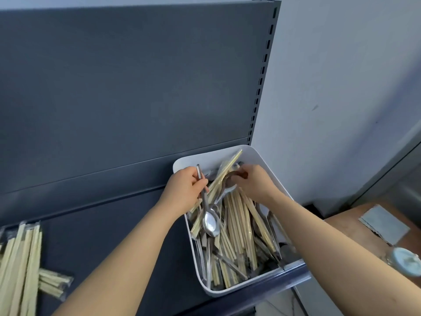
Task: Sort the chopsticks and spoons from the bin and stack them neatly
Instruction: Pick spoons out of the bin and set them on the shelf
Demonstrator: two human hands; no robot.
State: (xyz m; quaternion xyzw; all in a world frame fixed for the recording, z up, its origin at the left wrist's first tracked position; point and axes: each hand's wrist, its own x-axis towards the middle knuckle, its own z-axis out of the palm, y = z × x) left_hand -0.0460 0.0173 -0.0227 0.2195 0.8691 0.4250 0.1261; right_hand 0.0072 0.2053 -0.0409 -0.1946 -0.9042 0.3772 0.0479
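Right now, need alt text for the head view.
Both hands reach into a white bin of mixed wrapped chopsticks and metal spoons on a dark shelf: the left hand holds a spoon by its handle, the right hand grips another utensil. Sorted chopsticks lie at left.
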